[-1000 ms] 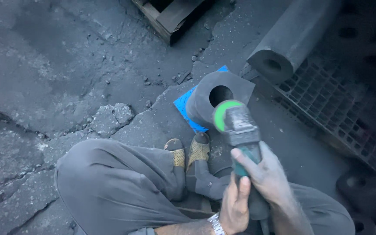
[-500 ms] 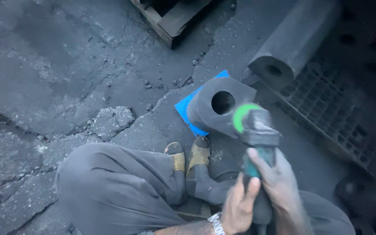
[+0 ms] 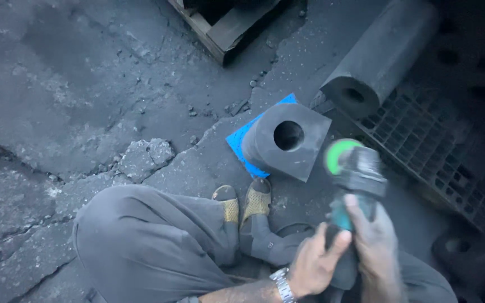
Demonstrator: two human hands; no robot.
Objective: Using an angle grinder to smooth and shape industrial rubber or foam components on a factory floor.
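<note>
- The right hand [image 3: 374,241] is wrapped around the body of an angle grinder [image 3: 352,185]; its green disc [image 3: 338,154] is blurred, edge hard to make out.
- The left hand [image 3: 315,264] clasps the grinder's lower end, fingers curled round it; the tail of the tool is hidden under both hands.
- The grinder hangs just right of a dark block with a round hole [image 3: 287,140], apart from it.
- The block lies on a blue sheet [image 3: 239,143], mostly covered.
- A dark cylinder [image 3: 380,53] behind fades into shadow.
</note>
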